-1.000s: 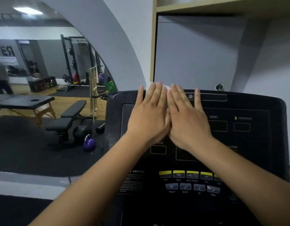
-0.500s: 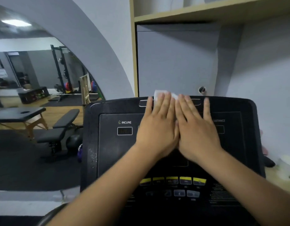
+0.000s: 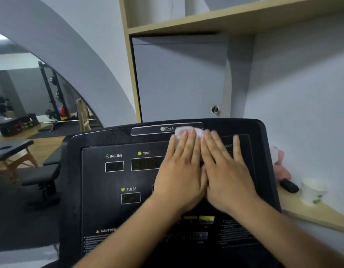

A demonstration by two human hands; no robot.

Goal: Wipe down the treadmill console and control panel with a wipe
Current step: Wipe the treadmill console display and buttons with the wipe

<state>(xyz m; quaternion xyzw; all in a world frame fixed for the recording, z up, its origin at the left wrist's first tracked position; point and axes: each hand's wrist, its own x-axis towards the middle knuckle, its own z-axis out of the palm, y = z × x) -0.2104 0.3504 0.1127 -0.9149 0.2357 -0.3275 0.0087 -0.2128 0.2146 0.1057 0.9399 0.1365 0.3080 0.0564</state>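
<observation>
White wipe (image 3: 178,132) pokes out from under flat, outstretched left hand (image 3: 179,171) and right hand (image 3: 227,175).

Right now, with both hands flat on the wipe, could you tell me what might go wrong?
The wipe is pressed under straight fingers of the left hand and right hand, not pinched, so it may slip free. Sliding down could bring the palms onto the yellow buttons. A rightward sweep might knock the cup beside the console.

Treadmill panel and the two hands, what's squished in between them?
A white wipe. The head view shows it peeking out above the left hand and right hand, which press it flat on the black panel.
</observation>
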